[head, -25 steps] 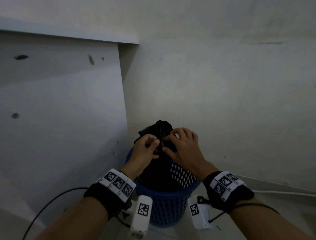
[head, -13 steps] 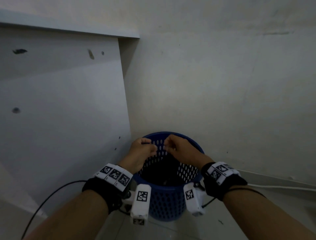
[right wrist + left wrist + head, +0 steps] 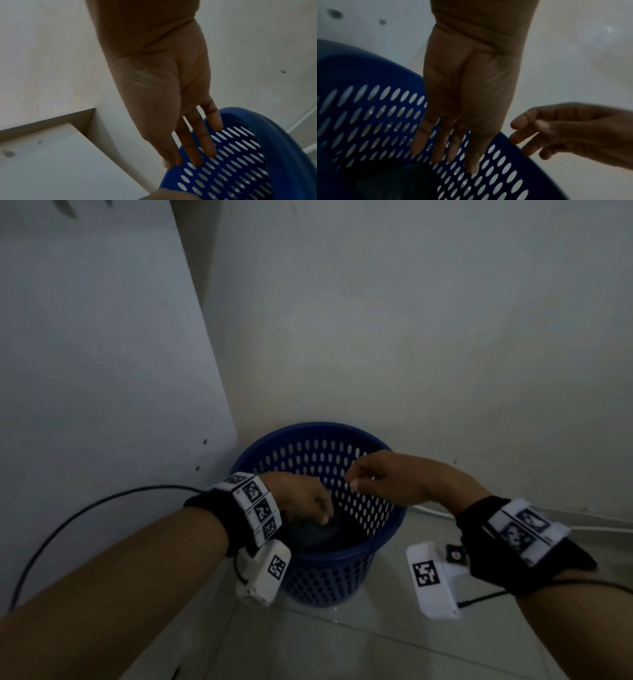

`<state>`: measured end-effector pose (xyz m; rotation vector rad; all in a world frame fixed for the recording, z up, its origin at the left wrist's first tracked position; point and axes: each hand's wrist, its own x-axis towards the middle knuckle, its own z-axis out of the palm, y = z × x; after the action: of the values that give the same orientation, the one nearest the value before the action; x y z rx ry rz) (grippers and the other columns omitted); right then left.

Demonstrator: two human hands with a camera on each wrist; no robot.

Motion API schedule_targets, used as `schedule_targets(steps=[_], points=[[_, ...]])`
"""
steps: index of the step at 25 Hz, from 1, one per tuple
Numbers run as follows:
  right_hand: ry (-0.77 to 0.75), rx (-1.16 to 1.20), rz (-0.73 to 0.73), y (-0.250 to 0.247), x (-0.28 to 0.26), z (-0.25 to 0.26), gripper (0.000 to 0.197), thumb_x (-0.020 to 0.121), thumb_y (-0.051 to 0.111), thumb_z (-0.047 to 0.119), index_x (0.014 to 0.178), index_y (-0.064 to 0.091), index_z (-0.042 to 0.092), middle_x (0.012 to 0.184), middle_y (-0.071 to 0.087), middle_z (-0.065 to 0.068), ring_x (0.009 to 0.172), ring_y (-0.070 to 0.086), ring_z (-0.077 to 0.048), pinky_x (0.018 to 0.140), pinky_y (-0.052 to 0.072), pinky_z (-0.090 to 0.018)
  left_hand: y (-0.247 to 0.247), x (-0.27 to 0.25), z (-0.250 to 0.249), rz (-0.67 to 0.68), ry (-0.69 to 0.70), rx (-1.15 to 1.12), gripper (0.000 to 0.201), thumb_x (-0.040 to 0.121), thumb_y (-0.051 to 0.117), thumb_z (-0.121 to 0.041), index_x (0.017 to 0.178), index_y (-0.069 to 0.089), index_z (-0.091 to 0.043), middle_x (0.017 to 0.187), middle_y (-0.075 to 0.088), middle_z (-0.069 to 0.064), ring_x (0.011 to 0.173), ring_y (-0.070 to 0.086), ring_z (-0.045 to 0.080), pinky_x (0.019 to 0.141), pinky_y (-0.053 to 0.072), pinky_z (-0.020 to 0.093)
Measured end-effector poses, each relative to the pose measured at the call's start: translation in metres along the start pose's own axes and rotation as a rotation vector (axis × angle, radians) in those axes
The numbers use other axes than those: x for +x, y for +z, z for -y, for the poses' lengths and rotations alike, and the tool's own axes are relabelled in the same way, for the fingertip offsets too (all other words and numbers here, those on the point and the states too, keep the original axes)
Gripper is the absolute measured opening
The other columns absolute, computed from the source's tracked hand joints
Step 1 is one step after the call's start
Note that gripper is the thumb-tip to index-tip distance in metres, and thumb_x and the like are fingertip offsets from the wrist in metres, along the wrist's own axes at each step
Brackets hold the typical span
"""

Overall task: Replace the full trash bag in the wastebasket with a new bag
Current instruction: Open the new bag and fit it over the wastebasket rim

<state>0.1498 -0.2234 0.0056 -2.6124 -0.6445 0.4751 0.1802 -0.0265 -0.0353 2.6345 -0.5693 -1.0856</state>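
Note:
A blue perforated wastebasket [image 3: 329,577] stands on the floor in a corner. Deep inside it lies a dark, rounded black bag [image 3: 318,534], dim in the left wrist view [image 3: 393,182]. My left hand [image 3: 323,517] reaches down into the basket just above the bag, its fingers straight [image 3: 453,148] and holding nothing. Whether it touches the bag is not clear. My right hand [image 3: 356,479] hovers over the basket's mouth, near the far-right rim, with relaxed fingers [image 3: 197,148] and nothing in them.
A white cabinet panel [image 3: 102,371] rises close on the left and a plain wall [image 3: 411,337] stands right behind the basket. A black cable [image 3: 85,515] loops at the left. A white cable [image 3: 599,529] runs along the wall base at right. Tiled floor [image 3: 342,645] lies in front.
A second ago both hands held the bunched black bag above the basket. The bag has gone down inside, both hands have let go, and the left hand now reaches in.

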Motion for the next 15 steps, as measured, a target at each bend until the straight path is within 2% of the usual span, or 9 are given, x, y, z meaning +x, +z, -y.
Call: schedule_targets(steps=[1,3,5,7,8,11,12,13,15], points=[[-0.006,0.035,0.020,0.003,-0.004,-0.004,0.027,0.100,0.046,0.035,0.120,0.059,0.024,0.119,0.061,0.007,0.105,0.057,-0.012,0.088,0.045,-0.027,0.001,0.010,0.002,0.096,-0.041,0.048,0.026,0.095,0.057,-0.027,0.120,0.063,-0.023,0.111,0.061,-0.005,0.089,0.057,0.009,0.077,0.053,0.030],[-0.005,0.095,0.043,0.008,-0.008,-0.013,0.027,0.101,0.044,0.035,0.122,0.058,0.026,0.122,0.059,0.009,0.108,0.056,-0.009,0.089,0.045,-0.025,0.006,0.027,0.006,0.272,-0.106,0.052,0.024,0.095,0.054,-0.027,0.117,0.064,-0.029,0.116,0.062,-0.008,0.105,0.059,0.016,0.083,0.055,0.034],[0.027,0.144,0.085,0.010,-0.006,-0.023,0.028,0.101,0.042,0.036,0.124,0.057,0.028,0.124,0.058,0.011,0.111,0.055,-0.008,0.094,0.046,-0.028,0.003,0.039,0.004,0.377,-0.117,-0.066,0.029,0.098,0.051,-0.023,0.126,0.058,-0.026,0.115,0.059,-0.005,0.113,0.057,0.023,0.080,0.055,0.035],[0.068,0.109,0.179,0.004,0.001,-0.019,0.029,0.101,0.042,0.037,0.125,0.056,0.029,0.125,0.057,0.010,0.110,0.055,-0.009,0.096,0.045,-0.029,-0.009,0.040,0.001,0.335,-0.083,-0.191,0.034,0.099,0.051,-0.025,0.133,0.052,-0.021,0.112,0.058,-0.001,0.107,0.058,0.023,0.080,0.055,0.036],[0.084,0.063,0.199,-0.001,0.003,-0.013,0.030,0.101,0.041,0.036,0.126,0.056,0.027,0.126,0.057,0.008,0.110,0.055,-0.010,0.095,0.044,-0.029,-0.018,0.041,-0.003,0.258,-0.067,-0.173,0.036,0.099,0.051,-0.026,0.134,0.050,-0.019,0.116,0.058,0.000,0.105,0.058,0.022,0.080,0.054,0.035],[0.141,-0.021,0.209,-0.017,0.007,0.003,0.031,0.102,0.040,0.035,0.126,0.055,0.023,0.127,0.057,0.002,0.110,0.055,-0.016,0.094,0.045,-0.032,-0.035,0.058,-0.005,0.059,-0.012,0.119,0.042,0.097,0.054,-0.026,0.136,0.047,-0.015,0.127,0.053,0.003,0.109,0.054,0.021,0.081,0.046,0.027],[0.154,-0.036,0.229,-0.020,0.005,0.006,0.031,0.102,0.040,0.034,0.127,0.054,0.023,0.127,0.057,0.000,0.110,0.055,-0.017,0.095,0.046,-0.033,-0.034,0.068,-0.005,0.073,0.011,0.195,0.041,0.095,0.056,-0.024,0.134,0.050,-0.012,0.126,0.054,0.003,0.111,0.053,0.021,0.083,0.044,0.028],[0.161,-0.040,0.256,-0.019,0.002,0.008,0.031,0.102,0.040,0.035,0.127,0.054,0.023,0.126,0.057,0.000,0.109,0.056,-0.018,0.095,0.046,-0.033,-0.031,0.080,-0.004,0.143,0.020,0.233,0.039,0.094,0.058,-0.022,0.131,0.053,-0.010,0.124,0.056,0.001,0.111,0.054,0.021,0.086,0.044,0.028],[0.168,-0.025,0.281,-0.016,-0.003,0.001,0.030,0.102,0.039,0.034,0.126,0.054,0.023,0.124,0.058,-0.001,0.107,0.057,-0.018,0.095,0.047,-0.036,-0.026,0.106,-0.005,0.269,0.037,0.328,0.040,0.089,0.064,-0.029,0.126,0.059,-0.014,0.125,0.062,0.001,0.109,0.058,0.020,0.093,0.048,0.032]])
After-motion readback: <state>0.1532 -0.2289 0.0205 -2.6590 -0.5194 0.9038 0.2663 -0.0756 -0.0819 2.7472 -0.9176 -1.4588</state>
